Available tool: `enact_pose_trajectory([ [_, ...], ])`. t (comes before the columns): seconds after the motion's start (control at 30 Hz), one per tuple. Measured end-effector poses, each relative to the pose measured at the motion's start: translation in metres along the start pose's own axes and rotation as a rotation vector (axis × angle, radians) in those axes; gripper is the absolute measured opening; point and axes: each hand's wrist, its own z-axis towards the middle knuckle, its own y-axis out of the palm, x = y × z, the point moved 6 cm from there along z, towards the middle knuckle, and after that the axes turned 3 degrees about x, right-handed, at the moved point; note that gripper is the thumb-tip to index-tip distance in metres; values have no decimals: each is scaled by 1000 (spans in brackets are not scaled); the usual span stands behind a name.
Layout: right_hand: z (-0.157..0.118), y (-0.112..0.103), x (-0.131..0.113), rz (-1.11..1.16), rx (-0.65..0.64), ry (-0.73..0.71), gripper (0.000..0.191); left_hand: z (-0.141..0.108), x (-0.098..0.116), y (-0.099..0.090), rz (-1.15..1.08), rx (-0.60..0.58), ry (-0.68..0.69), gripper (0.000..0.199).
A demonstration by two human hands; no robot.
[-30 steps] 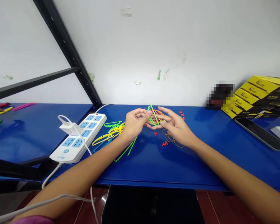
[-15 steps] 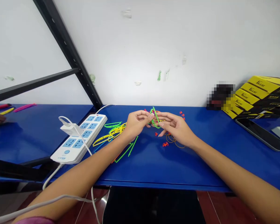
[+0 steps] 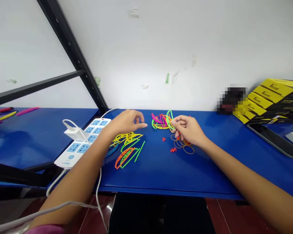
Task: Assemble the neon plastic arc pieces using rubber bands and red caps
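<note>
Jutting from right fingertips [image 3: 173, 122], green bow [image 3: 168, 120]

a green curved piece [image 3: 168, 119] is pinched by the right hand [image 3: 188, 128] over the counter [image 3: 158, 172], beside rubber bands [image 3: 188, 153]; the left hand [image 3: 128, 122], thumb and fingers parted, is held near yellow pieces [image 3: 123, 138] and a power strip [image 3: 72, 156].

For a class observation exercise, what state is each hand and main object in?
Left hand: grip open, apparently empty
Right hand: grip closed
Green curved plastic piece: right-held, tilted
White charger: plugged in
Smartphone: flat, screen dark
Yellow-black boxes: stacked
Rubber bands: loose, unstretched
</note>
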Motion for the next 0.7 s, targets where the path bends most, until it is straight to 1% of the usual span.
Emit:
enact_pose_trajectory([
  [0.03, 4, -4, 3, -13, 4, 8, 44, -2, -11, -3, 19, -119, -32, 32],
  [0.07, 7, -8, 7, -39, 4, 15, 43, -4, -22, -7, 37, -197, -75, 30],
  [0.1, 10, -12, 10, -83, 6, 13, 41, -6, -32, -12, 72, -215, -129, 27],
  [0.17, 14, -20, 14, -217, 34, -27, 37, -10, -49, -17, 129, -251, -220, 19],
  [0.23, 17, -25, 14, -350, 89, -92, 35, -13, -59, -16, 163, -271, -292, 14],
  [0.3, 17, -27, 13, -430, 124, -140, 35, -15, -66, -14, 175, -279, -341, 13],
  [0.37, 16, -26, 11, -464, 134, -161, 35, -14, -70, -12, 191, -273, -361, 14],
  [0.43, 14, -24, 8, -492, 139, -172, 35, -12, -71, -10, 210, -260, -351, 15],
  [0.53, 13, -23, 6, -515, 143, -171, 36, -7, -67, -6, 235, -237, -308, 18],
  [0.7, 12, -24, 4, -522, 147, -176, 34, -4, -63, 3, 217, -245, -277, 15],
])
